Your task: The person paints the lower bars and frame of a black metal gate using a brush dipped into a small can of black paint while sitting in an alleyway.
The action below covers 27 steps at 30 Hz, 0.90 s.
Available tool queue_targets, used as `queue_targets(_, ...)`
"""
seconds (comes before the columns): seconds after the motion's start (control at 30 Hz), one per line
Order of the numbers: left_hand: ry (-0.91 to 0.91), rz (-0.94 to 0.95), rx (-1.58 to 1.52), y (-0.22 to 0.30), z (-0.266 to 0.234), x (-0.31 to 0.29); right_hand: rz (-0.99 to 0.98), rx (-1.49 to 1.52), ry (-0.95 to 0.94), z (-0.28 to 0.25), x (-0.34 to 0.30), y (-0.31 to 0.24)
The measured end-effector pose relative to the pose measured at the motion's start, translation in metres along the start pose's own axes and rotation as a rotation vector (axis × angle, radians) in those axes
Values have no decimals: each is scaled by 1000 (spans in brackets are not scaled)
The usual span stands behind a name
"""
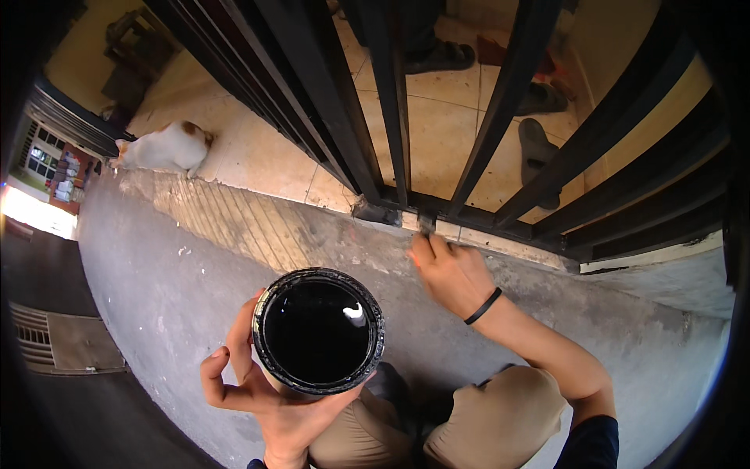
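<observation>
My left hand (273,414) is wrapped round a round can of black paint (316,332), held upright above my knees, with wet, glossy paint inside and smears on its rim. My right hand (455,270), a black band on its wrist, pinches a small paintbrush (426,224), largely hidden by my fingers. Its dark tip meets the bottom rail of the black metal gate (476,216). The gate's bars lean up and away over the tiled step.
A white and orange cat (168,148) lies on the tiles at far left, by a ridged ramp (234,223). Beyond the bars are a person's sandalled foot (441,57) and a loose grey sandal (537,156). Grey concrete floor (180,297) lies on my side.
</observation>
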<state>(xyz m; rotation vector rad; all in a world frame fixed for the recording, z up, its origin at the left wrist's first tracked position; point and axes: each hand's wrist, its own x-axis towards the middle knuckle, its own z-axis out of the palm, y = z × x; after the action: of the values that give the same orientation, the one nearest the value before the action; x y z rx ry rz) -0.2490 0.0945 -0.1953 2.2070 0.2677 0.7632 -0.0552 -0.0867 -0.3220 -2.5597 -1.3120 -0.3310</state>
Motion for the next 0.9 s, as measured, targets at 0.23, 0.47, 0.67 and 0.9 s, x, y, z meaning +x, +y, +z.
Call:
queue_targets(0.23,-12,64,-9,-2,3,3,61,58,82,6,-10,1)
queue_targets(0.47,-10,78,-45,-4,0,3,137,106,171,1,-33,15)
queue_targets(0.67,122,29,-34,-7,-6,4,-16,39,135,-2,-35,12)
queue_targets(0.9,278,-39,128,-6,-31,3,-358,-199,-71,-7,-34,46)
